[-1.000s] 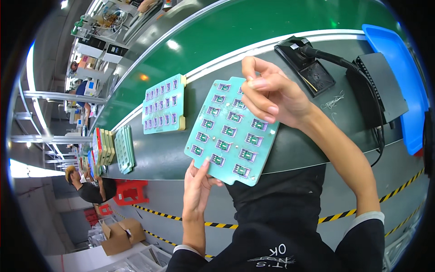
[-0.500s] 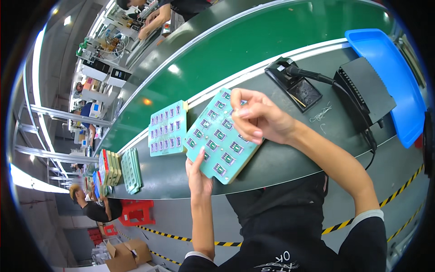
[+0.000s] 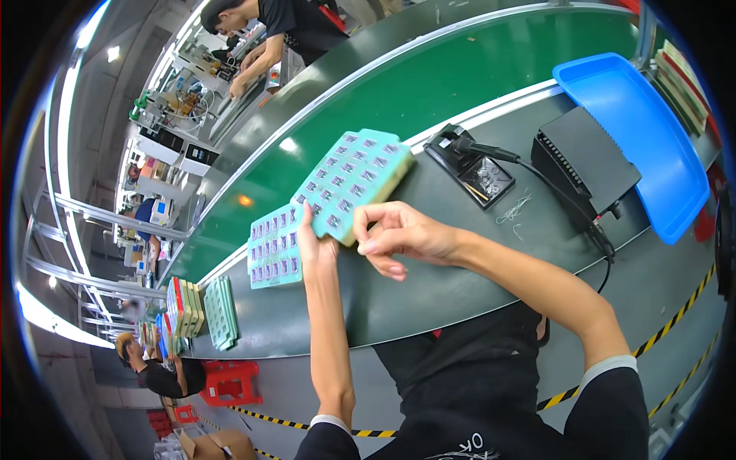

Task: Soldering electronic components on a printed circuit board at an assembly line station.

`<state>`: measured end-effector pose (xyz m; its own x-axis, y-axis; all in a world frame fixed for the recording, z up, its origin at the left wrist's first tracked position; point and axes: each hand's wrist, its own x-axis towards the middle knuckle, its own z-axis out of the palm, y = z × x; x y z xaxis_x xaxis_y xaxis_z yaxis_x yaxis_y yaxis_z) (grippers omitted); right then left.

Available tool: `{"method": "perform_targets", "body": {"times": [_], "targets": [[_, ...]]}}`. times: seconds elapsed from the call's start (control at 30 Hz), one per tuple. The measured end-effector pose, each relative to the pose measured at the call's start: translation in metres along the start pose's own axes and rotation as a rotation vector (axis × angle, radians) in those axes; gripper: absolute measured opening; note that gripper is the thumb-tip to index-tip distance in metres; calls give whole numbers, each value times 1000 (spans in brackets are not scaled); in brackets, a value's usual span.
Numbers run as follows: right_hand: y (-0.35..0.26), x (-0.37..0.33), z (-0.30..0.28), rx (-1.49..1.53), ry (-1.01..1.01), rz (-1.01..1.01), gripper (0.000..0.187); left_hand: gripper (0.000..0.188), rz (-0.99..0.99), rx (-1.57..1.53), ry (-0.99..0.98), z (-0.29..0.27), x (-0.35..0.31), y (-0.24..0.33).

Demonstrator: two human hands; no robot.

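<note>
My left hand [image 3: 317, 249] grips the lower left corner of a light green tray [image 3: 346, 178], thumb on top. Rows of small dark square parts sit in its pockets, and the tray is tilted above the bench. Just beside the tray's lower right edge is my right hand [image 3: 406, 238], its thumb and forefinger pinched together. Whatever may be between those fingertips is too small to make out. A second green tray [image 3: 274, 249] with similar parts lies on the bench to the left, partly under the held one.
A soldering iron [image 3: 491, 149] rests in its stand [image 3: 471, 172], cabled to a black control box [image 3: 586, 161]. Behind lies a blue tray [image 3: 636, 138]. Thin wire scraps [image 3: 512, 212] lie nearby. Stacked green trays [image 3: 221, 313] stand far left. A co-worker [image 3: 287, 31] works across the green conveyor [image 3: 429, 73].
The held tray has moved up and left and turned, its surface now at a different tilt. My right hand has come down and left, off the tray's top to its lower edge.
</note>
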<state>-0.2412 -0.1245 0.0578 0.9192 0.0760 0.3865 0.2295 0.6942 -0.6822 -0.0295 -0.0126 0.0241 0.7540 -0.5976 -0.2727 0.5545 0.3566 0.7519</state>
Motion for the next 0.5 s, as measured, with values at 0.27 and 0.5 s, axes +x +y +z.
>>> {"method": "perform_targets", "body": {"times": [0.27, 0.5], "targets": [[4, -1, -5, -132, -2, 100, 15, 40, 103, -275, 119, 76, 100, -39], [11, 7, -2, -140, -96, 94, 16, 40, -189, -463, -233, 110, 148, -58]]}}
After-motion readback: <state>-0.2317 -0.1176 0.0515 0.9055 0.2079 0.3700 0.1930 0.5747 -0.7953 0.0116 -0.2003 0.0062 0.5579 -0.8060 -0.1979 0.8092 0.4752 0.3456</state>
